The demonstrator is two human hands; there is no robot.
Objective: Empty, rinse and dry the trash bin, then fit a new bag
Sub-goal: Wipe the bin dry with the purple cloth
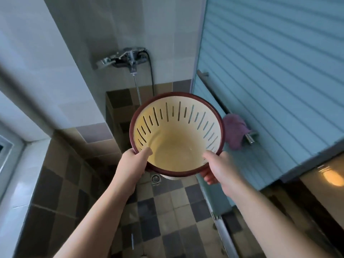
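Note:
A round cream trash bin [176, 146] with a dark red rim and slotted walls is held up in the middle of the head view, its mouth facing me. Nothing lies inside it, and its floor looks wet. My left hand [133, 162] grips the near-left rim, thumb inside the bin. At the near-right rim my right hand [216, 167] holds on the same way, fingers under the rim. The bin hangs above the tiled shower floor.
A chrome shower mixer [126, 57] with a hose is on the white tiled wall ahead. A blue ribbed glass door [270, 71] stands at right with a bar handle and a purple cloth [235, 130] on it. A floor drain [156, 178] lies below the bin.

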